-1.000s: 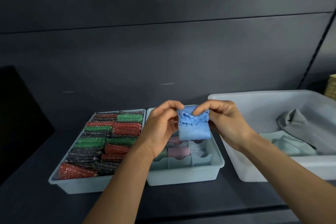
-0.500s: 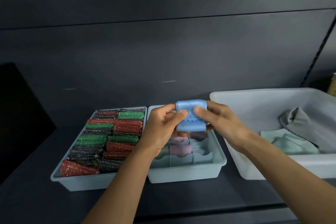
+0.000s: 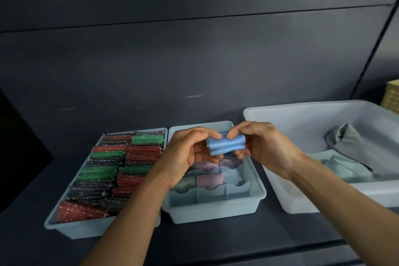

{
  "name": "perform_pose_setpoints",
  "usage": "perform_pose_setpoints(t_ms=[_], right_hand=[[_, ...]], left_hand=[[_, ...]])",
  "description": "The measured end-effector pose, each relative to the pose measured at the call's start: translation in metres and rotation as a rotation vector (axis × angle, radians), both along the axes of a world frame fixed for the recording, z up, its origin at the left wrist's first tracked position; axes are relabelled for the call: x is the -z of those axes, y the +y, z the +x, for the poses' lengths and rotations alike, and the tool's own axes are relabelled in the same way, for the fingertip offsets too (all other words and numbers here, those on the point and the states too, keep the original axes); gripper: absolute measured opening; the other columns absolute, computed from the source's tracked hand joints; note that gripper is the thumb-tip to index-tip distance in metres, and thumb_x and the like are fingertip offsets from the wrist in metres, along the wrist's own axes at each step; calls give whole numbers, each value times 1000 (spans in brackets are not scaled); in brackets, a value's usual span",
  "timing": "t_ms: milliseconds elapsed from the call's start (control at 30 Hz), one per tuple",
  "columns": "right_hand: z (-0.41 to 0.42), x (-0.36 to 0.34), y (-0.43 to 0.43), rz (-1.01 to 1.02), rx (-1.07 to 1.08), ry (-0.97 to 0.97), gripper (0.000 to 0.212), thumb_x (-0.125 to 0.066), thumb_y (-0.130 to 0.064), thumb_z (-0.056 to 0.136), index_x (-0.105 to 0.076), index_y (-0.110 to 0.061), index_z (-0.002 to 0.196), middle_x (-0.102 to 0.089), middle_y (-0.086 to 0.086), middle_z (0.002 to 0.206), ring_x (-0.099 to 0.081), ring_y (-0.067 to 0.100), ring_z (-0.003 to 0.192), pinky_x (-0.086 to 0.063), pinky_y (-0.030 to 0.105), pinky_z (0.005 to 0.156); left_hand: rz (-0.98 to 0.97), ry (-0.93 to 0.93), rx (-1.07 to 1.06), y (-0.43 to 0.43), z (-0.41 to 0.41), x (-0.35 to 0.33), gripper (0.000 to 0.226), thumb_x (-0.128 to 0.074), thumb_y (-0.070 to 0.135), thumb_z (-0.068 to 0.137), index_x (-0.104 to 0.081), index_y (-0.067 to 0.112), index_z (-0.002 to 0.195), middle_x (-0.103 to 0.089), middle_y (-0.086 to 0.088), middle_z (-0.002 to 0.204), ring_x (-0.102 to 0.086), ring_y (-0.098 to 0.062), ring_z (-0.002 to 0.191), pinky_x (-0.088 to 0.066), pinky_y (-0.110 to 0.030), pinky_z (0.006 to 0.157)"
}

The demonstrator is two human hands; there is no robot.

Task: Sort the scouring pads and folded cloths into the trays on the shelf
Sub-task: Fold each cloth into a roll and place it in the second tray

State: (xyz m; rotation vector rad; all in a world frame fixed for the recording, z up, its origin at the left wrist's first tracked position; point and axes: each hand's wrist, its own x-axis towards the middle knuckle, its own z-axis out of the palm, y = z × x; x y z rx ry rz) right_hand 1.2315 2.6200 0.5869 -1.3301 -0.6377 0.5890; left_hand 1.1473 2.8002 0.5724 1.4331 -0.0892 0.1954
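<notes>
I hold the blue cloth (image 3: 225, 146) in a two-handed grip. The left hand (image 3: 187, 153) pinches its left end between thumb and fingertips. The right hand (image 3: 266, 149) pinches its right end with the fingers curled round it. Neither hand holds anything else. The cloth is folded into a tight double roll. Its long axis runs left to right, roughly level. It hangs in the air above the rear of the divided tray (image 3: 216, 208) and touches no part of it. The cells lie directly below the grip and slightly toward me. Pink cloths (image 3: 210, 180) occupy the middle column and appear to lie with the same left-to-right axis. The right-column cell beside them and the front row look free. I judge that the roll needs no turn, only a descent and a short pull toward me. The right hand is nearer the free right-hand cell and is the better one to carry the roll down alone. The pad tray (image 3: 90, 230) stands just left, the bin (image 3: 302, 123) to the right; both lie outside the path.
</notes>
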Motion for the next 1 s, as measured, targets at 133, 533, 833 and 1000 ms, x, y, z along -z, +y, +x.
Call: perform_pose_setpoints(t_ms=[133, 533, 833, 1000], right_hand=[[4, 4, -1, -197, 103, -351, 13, -66, 2, 84, -63, -10, 83, -55, 8, 72, -49, 18, 64, -45, 28, 62], [29, 18, -10, -829, 97, -779, 42, -77, -21, 76, -49, -27, 107, -65, -10, 81, -57, 10, 78, -38, 21, 73], [102, 17, -88, -746, 379, -530, 19, -71, -3, 78, -61, -19, 77, -70, 8, 72, -64, 29, 69, -53, 41, 79], [119, 47, -118, -1418, 42, -630, 30, -73, -6, 71, -59, -29, 85, -58, -6, 94, -61, 17, 84, -46, 22, 66]], left_hand=[[235, -15, -33, 3, 8, 5, 19, -65, 2, 83, -73, 17, 93, -69, 0, 77, -66, -21, 67, -57, -30, 68], [1113, 112, -19, -20, 54, 40, 13, -72, 21, 79, -72, 14, 90, -65, -2, 76, -55, -17, 67, -44, -34, 64], [1550, 59, -87, -49, 65, 65, 17, -69, 29, 82, -69, 14, 88, -67, -4, 94, -59, -28, 95, -28, -27, 72], [1644, 135, -58, -54, 70, 72, 24, -66, 30, 82, -72, 21, 103, -71, -2, 105, -63, -28, 102, -36, -24, 71]])
